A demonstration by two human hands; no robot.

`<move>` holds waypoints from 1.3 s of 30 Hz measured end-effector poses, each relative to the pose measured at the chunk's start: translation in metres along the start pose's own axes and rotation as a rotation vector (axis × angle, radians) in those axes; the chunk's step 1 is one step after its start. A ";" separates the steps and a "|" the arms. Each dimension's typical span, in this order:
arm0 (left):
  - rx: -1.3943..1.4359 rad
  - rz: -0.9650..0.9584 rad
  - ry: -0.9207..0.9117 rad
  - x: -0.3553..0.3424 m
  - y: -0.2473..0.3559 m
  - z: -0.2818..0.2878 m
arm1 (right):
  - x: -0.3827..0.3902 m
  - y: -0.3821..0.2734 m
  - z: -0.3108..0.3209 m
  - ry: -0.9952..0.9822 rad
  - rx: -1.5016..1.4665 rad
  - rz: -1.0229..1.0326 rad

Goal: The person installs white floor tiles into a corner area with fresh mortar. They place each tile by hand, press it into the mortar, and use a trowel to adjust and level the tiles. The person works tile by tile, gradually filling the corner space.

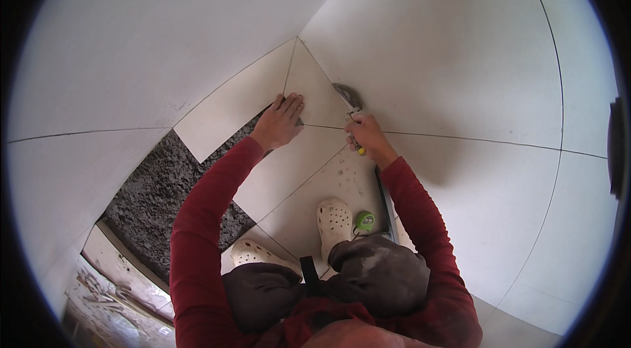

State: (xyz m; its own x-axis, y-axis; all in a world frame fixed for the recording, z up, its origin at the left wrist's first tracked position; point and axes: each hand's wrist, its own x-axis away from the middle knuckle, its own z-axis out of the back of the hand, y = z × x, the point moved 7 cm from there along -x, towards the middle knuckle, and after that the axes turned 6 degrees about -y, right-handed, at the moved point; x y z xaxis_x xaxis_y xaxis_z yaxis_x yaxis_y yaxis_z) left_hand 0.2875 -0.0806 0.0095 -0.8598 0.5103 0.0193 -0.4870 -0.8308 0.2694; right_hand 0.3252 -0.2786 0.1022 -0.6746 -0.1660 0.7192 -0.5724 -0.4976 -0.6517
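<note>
My left hand (279, 123) lies with its fingers stretched out on a pale floor tile (314, 88) in the corner, close to its joints with the neighbouring tiles. My right hand (369, 136) is wrapped round the handle of a trowel (348, 95), whose yellow handle end shows below the fist. The trowel's grey metal blade points away from me and reaches the line where floor and right wall meet. Another tile (230, 108) runs along the left wall, and one more (289, 164) lies below my left hand.
Dark, crumbly mortar (161, 197) fills the untiled strip at left. A green tape measure (364, 220) lies beside my pale clog (334, 223), near a long dark-edged bar (386, 200) by the right wall. Large white tiles cover the walls (453, 52). A raised edge (128, 249) bounds the mortar.
</note>
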 end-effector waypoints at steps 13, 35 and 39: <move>0.016 0.008 -0.011 -0.001 0.000 0.000 | -0.001 0.000 0.003 -0.005 0.017 0.009; 0.001 0.015 0.053 0.002 -0.001 0.003 | -0.004 -0.010 0.023 -0.028 0.066 -0.015; 0.001 0.016 0.035 0.000 0.000 0.006 | -0.005 -0.009 0.026 -0.040 0.077 -0.025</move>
State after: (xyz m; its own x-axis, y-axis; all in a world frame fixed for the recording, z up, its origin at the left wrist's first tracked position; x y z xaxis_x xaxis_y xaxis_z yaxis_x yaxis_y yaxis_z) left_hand 0.2882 -0.0792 0.0151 -0.8722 0.4891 -0.0107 -0.4735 -0.8384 0.2700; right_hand 0.3460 -0.2953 0.1107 -0.6404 -0.1863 0.7451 -0.5501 -0.5658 -0.6142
